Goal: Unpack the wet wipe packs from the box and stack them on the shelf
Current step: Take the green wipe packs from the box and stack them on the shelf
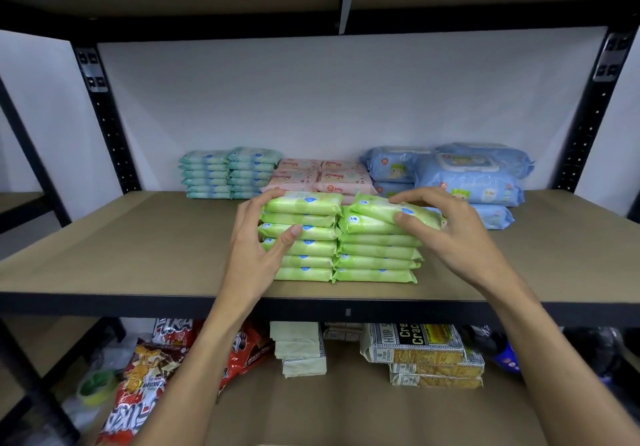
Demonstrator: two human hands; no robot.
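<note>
Near the front edge of the shelf (138,245), midway along, two piles of green wet wipe packs stand touching. The left hand (256,238) curls round the left stack (304,262), thumb on its front. The right hand (446,231) pinches the tilted top pack (384,210) on the right stack (377,258) between thumb and fingers. Best to lower it flat and square its ends with those below. The wrappers are glossy, pillowy film with crimped ends, probably slippery.

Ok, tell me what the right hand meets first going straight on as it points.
The right hand grips the tilted green pack; further along its fingers' line, probably the left green stack, though depth is unclear.
</note>
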